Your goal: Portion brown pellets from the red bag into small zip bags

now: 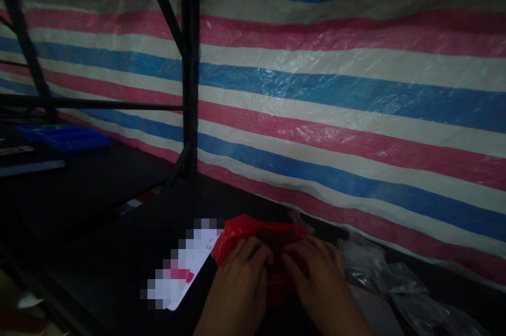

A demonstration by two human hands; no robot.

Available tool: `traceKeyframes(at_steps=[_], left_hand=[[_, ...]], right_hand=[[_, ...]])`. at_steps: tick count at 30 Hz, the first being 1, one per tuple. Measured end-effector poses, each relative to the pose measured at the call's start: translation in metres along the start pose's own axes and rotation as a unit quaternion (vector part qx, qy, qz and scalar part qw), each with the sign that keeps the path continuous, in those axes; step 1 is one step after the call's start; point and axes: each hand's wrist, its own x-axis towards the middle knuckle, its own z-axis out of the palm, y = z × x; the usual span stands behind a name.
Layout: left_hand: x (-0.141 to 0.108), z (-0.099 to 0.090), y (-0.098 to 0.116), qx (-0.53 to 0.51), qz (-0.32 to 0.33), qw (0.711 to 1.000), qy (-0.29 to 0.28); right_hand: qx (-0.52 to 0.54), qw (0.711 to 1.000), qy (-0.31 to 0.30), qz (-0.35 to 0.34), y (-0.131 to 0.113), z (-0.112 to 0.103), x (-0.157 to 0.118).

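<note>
I have both bare hands low in my view, working at a red plastic bag on the black tabletop. The left hand holds the bag's left side, fingers curled in toward its dark mouth. The right hand holds the opposite side, its thumb pointing inward — the gap between the hands is narrow. What lies inside the bag is too dark for me to tell. Just beside the bag on the left I see a lit, pixelated rectangle, set at a slant. Crumpled clear plastic lies right of the right hand. Farther left, a blue tray rests on another dark surface — and a striped sheet hangs behind everything.
</note>
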Motion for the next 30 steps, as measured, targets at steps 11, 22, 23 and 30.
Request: traceKeyframes(at_steps=[11, 22, 23, 30], left_hand=[[0.0, 0.009, -0.003, 0.045, -0.13, 0.989, 0.057], [-0.003, -0.006, -0.006, 0.038, -0.129, 0.991, 0.023], [-0.003, -0.007, -0.005, 0.039, -0.129, 0.99, 0.028], [0.003, 0.0, -0.007, 0.078, -0.157, 0.984, -0.029]], right_hand=[[-0.119, 0.991, 0.067, -0.001, 0.022, 0.009, -0.008], [-0.169, 0.98, 0.101, 0.015, 0.019, 0.003, -0.016], [-0.168, 0.98, 0.106, 0.013, 0.019, 0.002, -0.017], [-0.092, 0.995, 0.019, 0.03, 0.033, -0.002, -0.012]])
